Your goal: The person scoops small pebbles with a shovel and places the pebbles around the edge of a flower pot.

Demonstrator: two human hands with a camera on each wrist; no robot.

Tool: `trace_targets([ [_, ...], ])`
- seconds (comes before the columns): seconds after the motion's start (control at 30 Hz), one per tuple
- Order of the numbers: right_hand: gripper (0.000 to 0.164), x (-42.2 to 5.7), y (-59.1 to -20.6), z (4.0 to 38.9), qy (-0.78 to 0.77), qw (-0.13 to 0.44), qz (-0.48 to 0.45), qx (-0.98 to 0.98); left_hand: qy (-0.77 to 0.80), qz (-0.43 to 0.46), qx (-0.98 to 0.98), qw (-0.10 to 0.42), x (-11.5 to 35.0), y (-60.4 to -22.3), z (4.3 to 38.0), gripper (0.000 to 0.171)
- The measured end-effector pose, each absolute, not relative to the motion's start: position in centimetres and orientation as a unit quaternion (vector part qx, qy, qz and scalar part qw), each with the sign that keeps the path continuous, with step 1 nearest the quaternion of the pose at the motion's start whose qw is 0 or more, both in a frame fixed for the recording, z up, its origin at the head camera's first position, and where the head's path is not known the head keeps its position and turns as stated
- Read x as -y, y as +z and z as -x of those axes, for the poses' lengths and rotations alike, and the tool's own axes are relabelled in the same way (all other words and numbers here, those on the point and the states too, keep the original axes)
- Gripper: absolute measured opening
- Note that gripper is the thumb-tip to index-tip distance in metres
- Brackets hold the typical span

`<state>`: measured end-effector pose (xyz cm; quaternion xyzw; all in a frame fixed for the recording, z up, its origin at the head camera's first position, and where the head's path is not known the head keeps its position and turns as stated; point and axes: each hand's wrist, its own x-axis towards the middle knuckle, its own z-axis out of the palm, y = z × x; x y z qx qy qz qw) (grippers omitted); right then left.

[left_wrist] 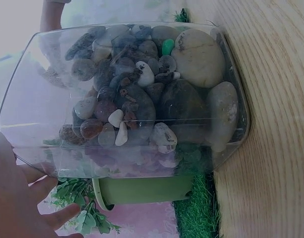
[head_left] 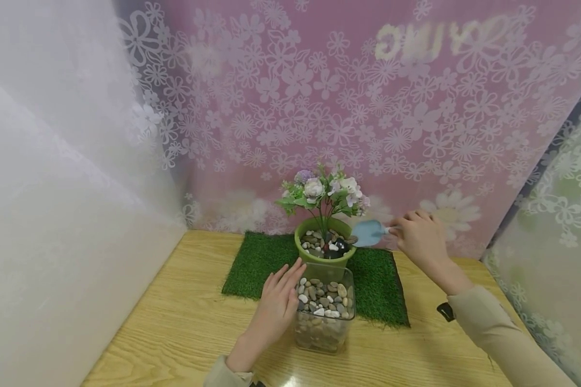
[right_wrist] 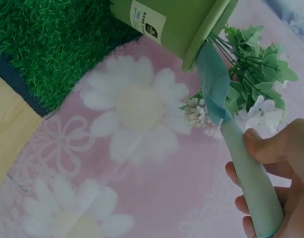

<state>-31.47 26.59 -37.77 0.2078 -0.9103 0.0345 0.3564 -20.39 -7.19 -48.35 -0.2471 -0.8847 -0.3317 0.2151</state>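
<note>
My right hand (head_left: pixel 422 241) grips the handle of a light blue trowel (head_left: pixel 368 233); in the right wrist view the fingers wrap the pale handle (right_wrist: pixel 253 178). The trowel's blade tips over the right rim of a green flowerpot (head_left: pixel 325 262), with a brown stone at its end. Pebbles lie in the pot around the stems of a bunch of flowers (head_left: pixel 314 189). My left hand (head_left: pixel 277 299), fingers straight, rests at the left rim of a clear plastic container (head_left: pixel 319 344) of pebbles (head_left: pixel 321 295). In the left wrist view, larger stones (left_wrist: pixel 199 58) lie at its bottom.
Under the pot lies a green artificial grass mat (head_left: pixel 380 293) on a wooden table (head_left: pixel 174 317). A pink flowered curtain (head_left: pixel 295 107) hangs close behind the pot. A white panel (head_left: pixel 68 215) borders the table on the left, and a flowered sheet (head_left: pixel 561 258) on the right.
</note>
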Motion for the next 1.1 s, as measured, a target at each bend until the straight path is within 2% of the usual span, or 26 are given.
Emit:
trace_targets([
  [0.4,0.011,-25.7,-37.1,31.4,0.023,0.403,-0.221,0.888,-0.332,0.243,0.886,0.215,7.1,-48.3,20.5,0.051],
  [0.6,0.012,-26.2,-37.3,31.0,0.090,0.362,-0.195,0.907,-0.329,0.243,0.886,0.220,7.1,-48.5,20.5,0.051],
  [0.9,0.014,-27.0,-36.8,29.5,0.218,0.265,-0.158,0.926,-0.330,0.240,0.886,0.220,7.0,-48.6,20.4,0.050],
  [1.1,0.013,-26.8,-37.0,28.6,0.233,0.258,-0.167,0.923,-0.332,0.242,0.884,0.222,7.1,-48.5,20.4,0.051],
])
